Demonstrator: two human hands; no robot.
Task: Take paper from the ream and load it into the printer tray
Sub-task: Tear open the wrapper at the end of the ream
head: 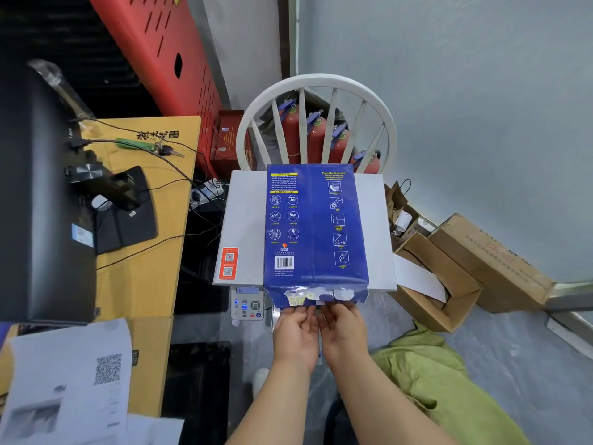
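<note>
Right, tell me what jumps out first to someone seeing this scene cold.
The blue paper ream dominates the middle, lying flat on the white printer, its torn near end facing the person. Both hands meet at that end, the left hand and right hand side by side with fingers at the ripped wrapper. Behind stands a white chair with red fire extinguishers showing through its back, and a big red perforated panel leans at upper left.

Blue ream [316,226] flat atop white printer [244,226], near end torn open, overhanging front edge.
</note>
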